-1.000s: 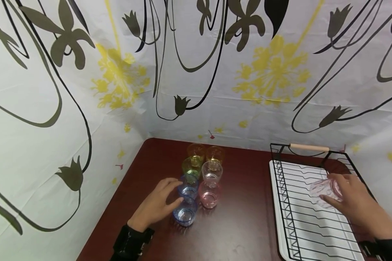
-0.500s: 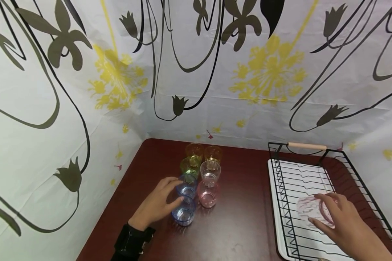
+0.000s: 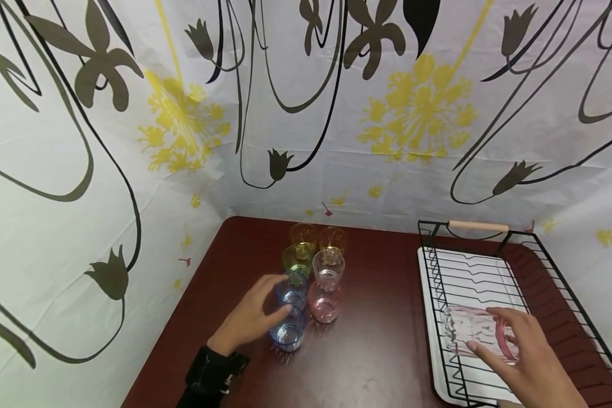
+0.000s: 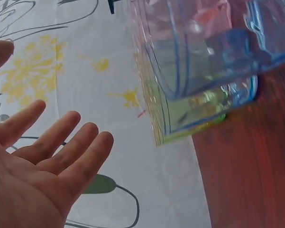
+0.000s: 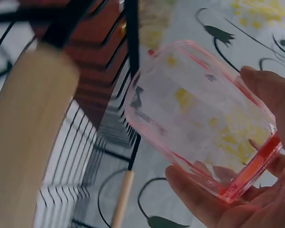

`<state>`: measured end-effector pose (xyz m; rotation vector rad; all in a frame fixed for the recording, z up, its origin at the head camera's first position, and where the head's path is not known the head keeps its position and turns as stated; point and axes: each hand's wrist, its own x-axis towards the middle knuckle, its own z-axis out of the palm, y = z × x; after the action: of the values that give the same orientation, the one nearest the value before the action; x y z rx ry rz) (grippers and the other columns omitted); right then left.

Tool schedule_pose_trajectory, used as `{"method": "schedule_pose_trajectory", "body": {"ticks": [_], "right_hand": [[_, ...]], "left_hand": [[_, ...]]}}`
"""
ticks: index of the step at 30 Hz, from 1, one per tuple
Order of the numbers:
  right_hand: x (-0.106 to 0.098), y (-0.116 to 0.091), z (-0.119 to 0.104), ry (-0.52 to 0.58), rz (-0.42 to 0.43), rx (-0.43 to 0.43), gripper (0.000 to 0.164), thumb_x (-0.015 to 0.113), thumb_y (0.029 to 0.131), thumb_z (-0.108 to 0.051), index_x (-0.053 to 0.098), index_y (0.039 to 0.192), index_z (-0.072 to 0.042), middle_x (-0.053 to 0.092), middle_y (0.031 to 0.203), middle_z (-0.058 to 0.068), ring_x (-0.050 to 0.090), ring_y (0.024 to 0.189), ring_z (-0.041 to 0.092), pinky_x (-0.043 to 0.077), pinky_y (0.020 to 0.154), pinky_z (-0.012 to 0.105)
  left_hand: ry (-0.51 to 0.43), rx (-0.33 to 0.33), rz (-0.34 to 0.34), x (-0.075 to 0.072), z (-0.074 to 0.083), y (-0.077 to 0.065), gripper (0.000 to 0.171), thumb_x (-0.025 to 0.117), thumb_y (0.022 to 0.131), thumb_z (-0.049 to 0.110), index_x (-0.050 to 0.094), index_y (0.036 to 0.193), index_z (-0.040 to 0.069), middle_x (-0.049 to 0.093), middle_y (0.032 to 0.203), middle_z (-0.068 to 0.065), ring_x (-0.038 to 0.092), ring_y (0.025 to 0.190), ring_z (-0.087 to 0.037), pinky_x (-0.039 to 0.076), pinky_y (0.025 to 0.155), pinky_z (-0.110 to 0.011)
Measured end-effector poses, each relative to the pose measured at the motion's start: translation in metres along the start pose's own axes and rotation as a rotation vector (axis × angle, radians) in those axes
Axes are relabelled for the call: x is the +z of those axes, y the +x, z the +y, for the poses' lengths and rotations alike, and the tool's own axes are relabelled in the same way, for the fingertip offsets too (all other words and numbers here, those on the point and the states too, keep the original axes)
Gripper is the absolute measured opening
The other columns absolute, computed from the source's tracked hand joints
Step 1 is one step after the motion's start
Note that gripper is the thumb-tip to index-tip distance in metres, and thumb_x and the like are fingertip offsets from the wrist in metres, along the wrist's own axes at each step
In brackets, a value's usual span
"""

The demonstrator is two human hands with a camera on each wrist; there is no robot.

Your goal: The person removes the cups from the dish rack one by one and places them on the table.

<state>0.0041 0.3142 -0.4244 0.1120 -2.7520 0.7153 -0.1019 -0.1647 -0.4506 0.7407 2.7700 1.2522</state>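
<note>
In the head view my right hand [image 3: 527,357] grips a clear pink-tinted glass [image 3: 471,328] near one end, with the glass tipped onto its side above the black wire dish rack [image 3: 441,294]. The right wrist view shows the thumb and fingers around the thicker red end of that glass [image 5: 194,109]. My left hand [image 3: 247,317] is held with fingers spread beside two blue glasses, the nearer [image 3: 288,334] and the farther [image 3: 292,292]. Its fingers [image 4: 87,147] are apart from the glasses in the left wrist view.
Behind the blue glasses, two rows continue with a pink glass [image 3: 324,306], a clear glass [image 3: 328,266], a green glass [image 3: 298,260] and two yellow glasses [image 3: 332,241]. A white tray [image 3: 481,263] lies under the rack, whose wooden handle [image 3: 478,226] is at the back. Patterned cloth [image 3: 336,130] hangs behind.
My right hand has moved left across the rack with the pink-tinted glass, which now lies more level, one end pointing left. The left hand has hardly moved.
</note>
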Motion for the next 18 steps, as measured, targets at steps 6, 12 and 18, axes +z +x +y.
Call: {"method": "schedule_pose_trajectory", "body": {"ticks": [6,12,18], "right_hand": [[0.015,0.009,-0.023,0.23,0.067,0.083,0.071,0.085,0.083,-0.014,0.046,0.141,-0.004,0.045,0.115,0.006,0.037,0.086,-0.003,0.033,0.061,0.013],[0.024,0.021,-0.053,0.431,0.007,0.034,0.069,0.078,0.088,-0.004,0.038,0.144,-0.007,0.045,0.12,-0.005,0.055,0.092,-0.005,0.052,0.064,0.015],[0.04,0.027,-0.079,0.646,-0.008,-0.077,0.07,0.071,0.087,0.012,0.035,0.145,-0.002,0.054,0.123,-0.006,0.062,0.092,-0.002,0.057,0.065,0.02]], "left_hand": [[-0.114,0.016,0.004,0.006,0.008,0.006,0.067,0.07,0.095,0.027,0.043,0.154,0.011,0.047,0.153,-0.009,0.046,0.142,-0.035,0.042,0.113,-0.062],[-0.225,0.086,-0.027,0.017,0.021,0.013,0.069,0.068,0.096,0.022,0.037,0.156,0.009,0.043,0.156,-0.012,0.046,0.142,-0.033,0.043,0.113,-0.059],[-0.393,0.139,-0.084,0.031,0.04,0.019,0.071,0.067,0.096,0.016,0.032,0.157,0.01,0.037,0.159,-0.013,0.041,0.146,-0.04,0.041,0.116,-0.057]]}}
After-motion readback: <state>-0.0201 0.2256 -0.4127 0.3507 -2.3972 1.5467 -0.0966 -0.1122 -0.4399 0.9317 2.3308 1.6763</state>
